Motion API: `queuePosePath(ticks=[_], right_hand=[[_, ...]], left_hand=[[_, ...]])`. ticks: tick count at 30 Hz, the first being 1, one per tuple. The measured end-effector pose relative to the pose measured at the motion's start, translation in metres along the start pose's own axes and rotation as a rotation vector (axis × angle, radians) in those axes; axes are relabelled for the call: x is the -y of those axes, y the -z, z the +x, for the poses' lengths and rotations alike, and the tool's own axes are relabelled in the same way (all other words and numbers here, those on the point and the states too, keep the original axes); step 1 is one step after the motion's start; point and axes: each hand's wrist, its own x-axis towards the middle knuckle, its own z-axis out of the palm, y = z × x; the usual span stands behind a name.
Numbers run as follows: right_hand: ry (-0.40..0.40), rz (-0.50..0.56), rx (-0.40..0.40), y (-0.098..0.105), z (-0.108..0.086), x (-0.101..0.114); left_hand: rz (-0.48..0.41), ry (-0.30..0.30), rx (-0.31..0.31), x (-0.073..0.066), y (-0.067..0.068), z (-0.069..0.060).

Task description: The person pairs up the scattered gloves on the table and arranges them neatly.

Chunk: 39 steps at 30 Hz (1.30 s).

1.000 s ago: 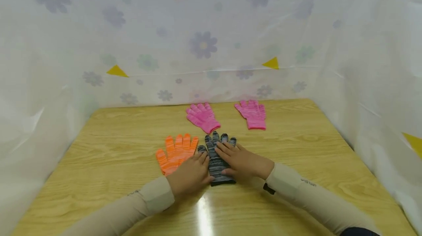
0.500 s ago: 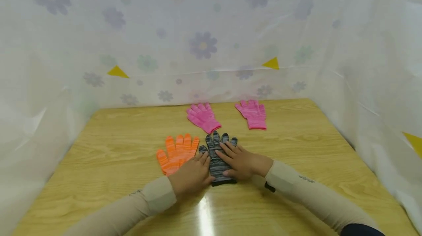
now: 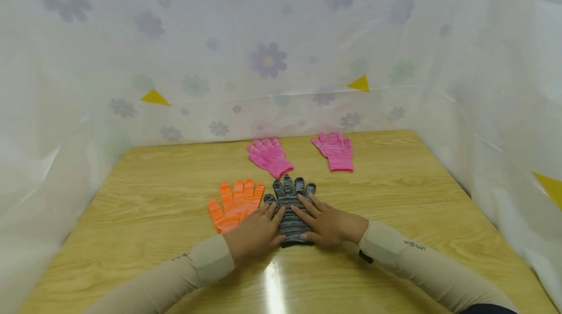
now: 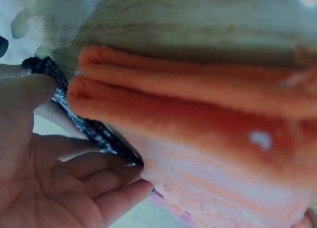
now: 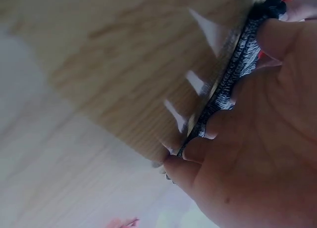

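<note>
One black-and-grey marled knit glove, laid flat at the centre of the wood-grain table, fingers away from the person, dark cuff nearest, between the two bare hands. Recent change: the right hand has slid off the glove's middle toward its right edge, baring more of the knit; the glove itself lies much as before. By judgement, this puts a hand at either side of the glove, better placed to even out its edges than to lift it. Left hand: fingers extended, touching the glove's left edge beside its thumb, pinching nothing. Right hand: fingers spread, tips resting on the glove's right half, thumb near the cuff, likewise pinching nothing. Beside the left hand, one orange knit glove, flat, lower part hidden by that hand. Beyond, two pink knit gloves: one tilted, its cuff near the dark fingertips, contact not certain; one more upright, farther right. Behind, a flower-printed sheet with yellow triangles.
</note>
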Motion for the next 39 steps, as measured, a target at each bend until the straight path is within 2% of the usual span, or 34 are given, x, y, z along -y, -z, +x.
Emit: queuePosePath(ticks=[7, 17, 21, 26, 30, 32, 37, 39], right_hand=[[0.016, 0.012, -0.011, 0.001, -0.001, 0.000], [0.019, 0.035, -0.018, 0.002, -0.001, 0.000], [0.036, 0.109, -0.055, 0.000, 0.000, -0.003], [0.070, 0.224, -0.136, -0.003, -0.005, -0.014], [0.118, 0.300, -0.246, -0.003, -0.018, -0.023], [0.132, 0.313, -0.312, -0.002, -0.027, -0.027], [0.087, 0.343, -0.424, 0.002, -0.053, -0.037], [0.063, 0.354, -0.454, 0.002, -0.062, -0.041]], left_hand=[[0.013, -0.021, -0.003, 0.000, 0.002, 0.001], [-0.009, 0.002, 0.015, -0.001, 0.003, -0.001], [-0.008, 0.005, 0.007, 0.000, 0.002, -0.001], [0.007, -0.020, -0.023, 0.007, 0.006, 0.004], [-0.050, -0.006, -0.089, 0.021, 0.019, 0.009], [-0.093, 0.009, -0.148, 0.029, 0.028, 0.012], [-0.139, 0.044, -0.275, 0.050, 0.044, 0.028], [-0.149, 0.056, -0.299, 0.057, 0.048, 0.035]])
